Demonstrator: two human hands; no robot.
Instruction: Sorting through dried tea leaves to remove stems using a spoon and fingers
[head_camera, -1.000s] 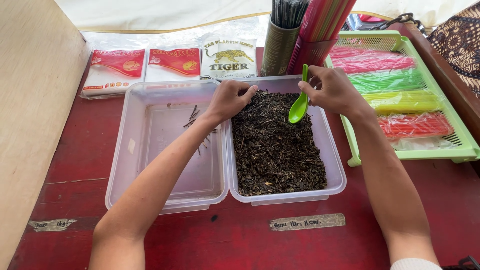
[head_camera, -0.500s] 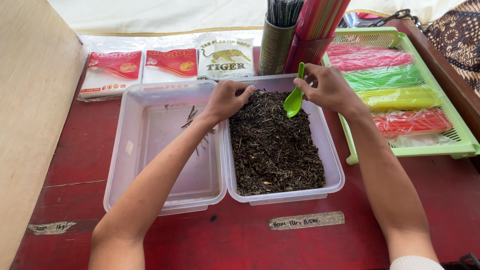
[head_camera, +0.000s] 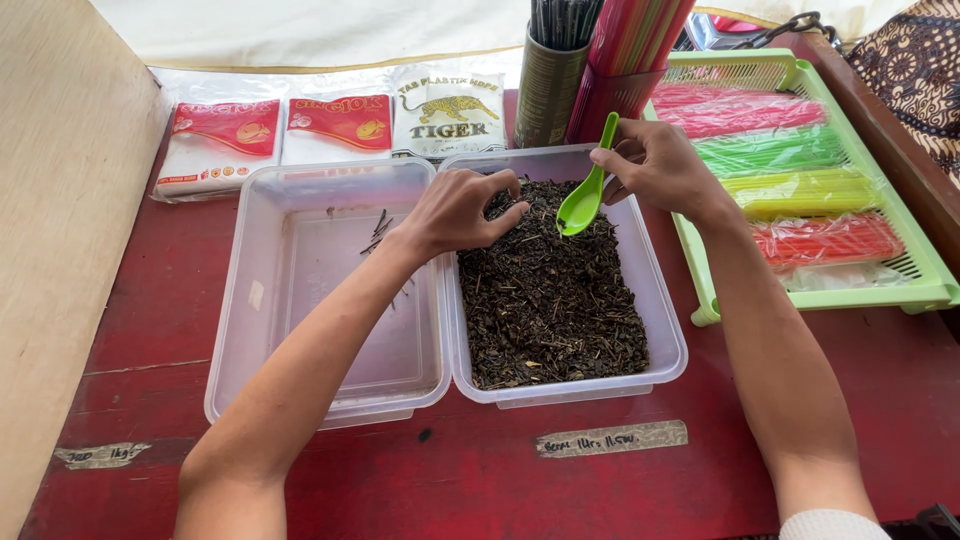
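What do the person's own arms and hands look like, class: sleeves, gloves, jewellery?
Both forearms are bare and so are the left hand and the right hand: no gloves, rings, watch or bracelets show. Only a white sleeve edge appears on the right arm near the elbow.

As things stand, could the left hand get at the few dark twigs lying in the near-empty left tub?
Probably yes. The left hand rests at the tea leaves just over the shared wall, the twigs lie right beside its wrist, and the left tub is open-topped with nothing covering them.

green tray of coloured straws, packets — straw cups
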